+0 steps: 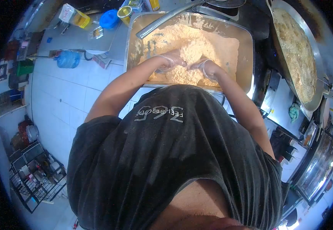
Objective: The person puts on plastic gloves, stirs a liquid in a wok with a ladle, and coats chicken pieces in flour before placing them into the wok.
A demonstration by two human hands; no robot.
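Both hands wear clear plastic gloves and work inside a large rectangular metal tray [247, 57] of pale orange breading flour [228, 50]. My left hand [173, 60] reaches in from the left, its fingers curled against a crumbly, flour-coated heap [197, 50]. From the right, my right hand [208, 68] closes on the near side of the same heap, fingertips close to the left ones. Flour partly covers the fingers of both hands. Whether pieces of food lie inside the heap is hidden.
A wide pan of bubbling oil [298, 53] stands at the right. A metal handle [166, 21] crosses the tray's far-left corner. Left of the tray, a counter [97, 42] holds a yellow-labelled pouch [74, 16], a blue lid [109, 19] and a can [125, 13]. A wire rack [38, 176] stands lower left.
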